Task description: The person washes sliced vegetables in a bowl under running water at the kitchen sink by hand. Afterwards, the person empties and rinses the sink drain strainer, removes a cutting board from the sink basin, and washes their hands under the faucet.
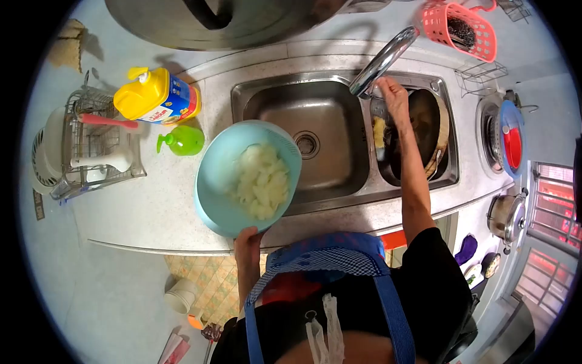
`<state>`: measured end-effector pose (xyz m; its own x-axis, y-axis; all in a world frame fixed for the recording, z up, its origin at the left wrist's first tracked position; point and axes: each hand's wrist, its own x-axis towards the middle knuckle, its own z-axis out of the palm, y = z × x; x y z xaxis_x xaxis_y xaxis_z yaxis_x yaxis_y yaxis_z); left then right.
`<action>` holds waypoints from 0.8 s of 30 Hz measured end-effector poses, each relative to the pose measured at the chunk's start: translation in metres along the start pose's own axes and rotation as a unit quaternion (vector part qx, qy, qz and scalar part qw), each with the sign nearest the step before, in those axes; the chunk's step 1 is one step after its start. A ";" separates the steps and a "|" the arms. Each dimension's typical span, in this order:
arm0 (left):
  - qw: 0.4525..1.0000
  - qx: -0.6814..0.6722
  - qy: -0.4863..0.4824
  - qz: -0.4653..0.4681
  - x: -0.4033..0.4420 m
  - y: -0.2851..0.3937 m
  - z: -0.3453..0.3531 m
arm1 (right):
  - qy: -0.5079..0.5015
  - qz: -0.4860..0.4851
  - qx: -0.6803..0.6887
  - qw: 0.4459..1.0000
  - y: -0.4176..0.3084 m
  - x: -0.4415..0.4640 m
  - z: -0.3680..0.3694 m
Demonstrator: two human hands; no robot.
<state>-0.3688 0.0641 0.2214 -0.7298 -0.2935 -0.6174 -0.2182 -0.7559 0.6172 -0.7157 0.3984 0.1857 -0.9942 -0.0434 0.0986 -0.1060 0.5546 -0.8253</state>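
A light blue bowl (212,182) with pale, translucent cut pieces (264,182) in it rests at the left edge of the steel sink (327,124), tilted a little. My left hand (247,244) grips the bowl's near rim. Over the smaller right basin, my right hand (394,96) is at the end of the chrome faucet (385,60), its fingers closed together; what they hold is too small to make out. Beneath it, the right basin holds a dark round pan (424,121) and a yellow item (379,132).
Left of the bowl stand a yellow jug (154,97), a green pump bottle (183,141) and a wire dish rack (91,142). A large metal lid (242,27) is at the back. A pink basket (458,30) hangs back right; a blue basin (512,136) stands right.
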 end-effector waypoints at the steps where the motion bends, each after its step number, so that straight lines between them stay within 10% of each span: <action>1: 1.000 -0.001 -0.003 0.003 0.000 0.000 -0.001 | -0.039 0.030 0.133 0.990 0.022 0.010 -0.001; 9: 0.999 0.008 -0.031 0.024 0.002 0.006 -0.002 | -0.074 0.045 0.280 0.956 0.027 -0.017 0.014; 11: 0.999 0.009 -0.023 0.031 0.005 0.006 -0.002 | -0.097 -0.042 -0.130 0.986 0.001 -0.034 0.021; 13: 0.999 0.010 -0.019 0.037 0.007 0.006 -0.001 | -0.167 -0.095 -0.135 0.972 0.003 -0.052 0.052; 16: 0.998 0.004 -0.018 0.053 0.005 0.003 0.002 | -0.256 0.124 0.300 0.911 -0.024 -0.062 0.099; 20: 0.998 0.011 -0.022 0.052 0.004 0.003 -0.007 | -0.198 0.157 0.378 0.891 -0.094 -0.050 0.103; 24: 0.999 0.017 -0.016 0.045 0.004 0.001 -0.007 | -0.292 0.073 0.150 0.942 -0.095 -0.042 0.087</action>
<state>-0.3678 0.0580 0.2165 -0.7681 -0.3396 -0.5428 -0.1718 -0.7073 0.6857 -0.6656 0.2756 0.2118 -0.8303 -0.4830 -0.2779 0.1191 0.3332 -0.9353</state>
